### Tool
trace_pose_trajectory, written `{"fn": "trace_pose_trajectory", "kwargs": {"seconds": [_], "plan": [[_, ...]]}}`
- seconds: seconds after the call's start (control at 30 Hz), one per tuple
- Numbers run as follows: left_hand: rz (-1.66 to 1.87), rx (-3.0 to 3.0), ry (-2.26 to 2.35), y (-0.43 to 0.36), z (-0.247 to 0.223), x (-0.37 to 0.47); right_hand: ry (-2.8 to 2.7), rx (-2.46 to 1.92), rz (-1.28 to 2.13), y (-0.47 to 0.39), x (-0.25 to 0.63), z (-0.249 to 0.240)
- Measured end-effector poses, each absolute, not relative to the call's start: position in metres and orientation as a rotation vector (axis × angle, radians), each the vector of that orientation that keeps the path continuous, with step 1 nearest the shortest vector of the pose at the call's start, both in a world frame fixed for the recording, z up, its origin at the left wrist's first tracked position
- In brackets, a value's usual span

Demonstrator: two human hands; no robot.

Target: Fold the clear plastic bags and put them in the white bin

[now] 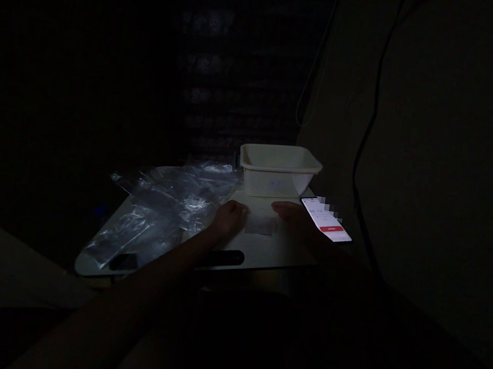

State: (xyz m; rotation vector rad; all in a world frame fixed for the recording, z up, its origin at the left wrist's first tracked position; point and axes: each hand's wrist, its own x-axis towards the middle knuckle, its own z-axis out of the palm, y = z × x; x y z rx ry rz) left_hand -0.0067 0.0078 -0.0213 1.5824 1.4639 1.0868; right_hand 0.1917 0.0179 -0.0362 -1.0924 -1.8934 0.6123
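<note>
The scene is very dim. Between my two hands, a small, flat piece of clear plastic (260, 225) lies on the white table (281, 249); it looks like a folded bag. My left hand (228, 218) is at its left edge with the fingers curled together, and the darkness hides what they hold, if anything. On the other side, my right hand (290, 213) has its fingers stretched out toward the plastic, near its upper right corner. Whether the right fingertips touch it is unclear.
A pile of clear plastic bags (167, 198) covers the table's left part. At the back stands a white tub (278, 182). A lit phone (328, 220) lies at the right edge. A dark handle slot (225, 257) is at the front. A black cable (375, 104) hangs along the right wall.
</note>
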Motion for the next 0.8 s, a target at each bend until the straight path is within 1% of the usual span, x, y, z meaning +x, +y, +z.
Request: {"fn": "trace_pose_trajectory", "kwargs": {"seconds": [0.1, 0.2, 0.27, 0.33, 0.43, 0.57, 0.7, 0.8], "plan": [[0.815, 2.08, 1.509, 0.003, -0.02, -0.008, -1.823, -1.294, 0.472, 0.02, 0.184, -0.035], [0.458, 2.488, 1.496, -0.005, -0.021, -0.005, -1.933, -1.466, 0.245, 0.018, 0.166, -0.034], [0.241, 2.659, 1.521, -0.01, -0.023, -0.001, -2.073, -1.474, 0.107, 0.013, 0.151, -0.034], [0.101, 2.766, 1.542, -0.013, -0.025, 0.003, -2.262, -1.433, -0.029, 0.006, 0.139, -0.036], [0.005, 2.855, 1.536, -0.016, -0.025, 0.007, -2.402, -1.482, -0.168, -0.004, 0.13, -0.037], [-0.051, 2.87, 1.483, -0.018, -0.024, 0.011, -2.487, -1.525, -0.246, -0.01, 0.131, -0.04], [-0.062, 2.848, 1.463, -0.02, -0.027, 0.013, -2.542, -1.527, -0.238, -0.011, 0.133, -0.046], [-0.07, 2.823, 1.464, -0.021, -0.03, 0.014, -2.526, -1.57, -0.172, -0.011, 0.132, -0.049]]}}
